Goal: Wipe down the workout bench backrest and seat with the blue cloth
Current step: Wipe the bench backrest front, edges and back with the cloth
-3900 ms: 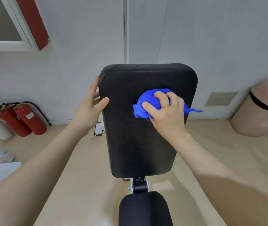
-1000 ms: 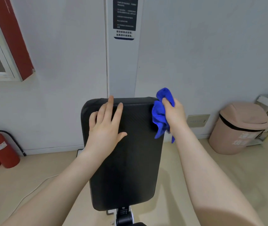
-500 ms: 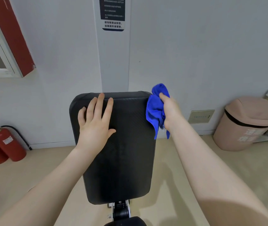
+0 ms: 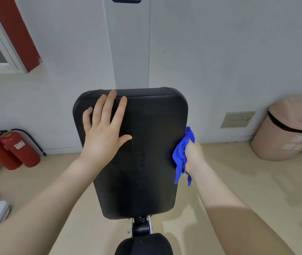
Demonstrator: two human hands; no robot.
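On backrest (image 4: pixel 146 153): left hand (image 4: pixel 104 133) flat, right hand (image 4: pixel 192 155) gripping cloth (image 4: pixel 181 155).

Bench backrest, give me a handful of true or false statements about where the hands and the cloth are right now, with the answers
1. The left hand lies flat on the upper left of the backrest. True.
2. The blue cloth is spread on the seat. False: it is bunched in the right hand against the backrest's right edge.
3. Two red fire extinguishers stand on the floor to the left. True.
4. The left hand holds the cloth. False: the right hand holds it.
5. A pinkish bin stands to the right. True.
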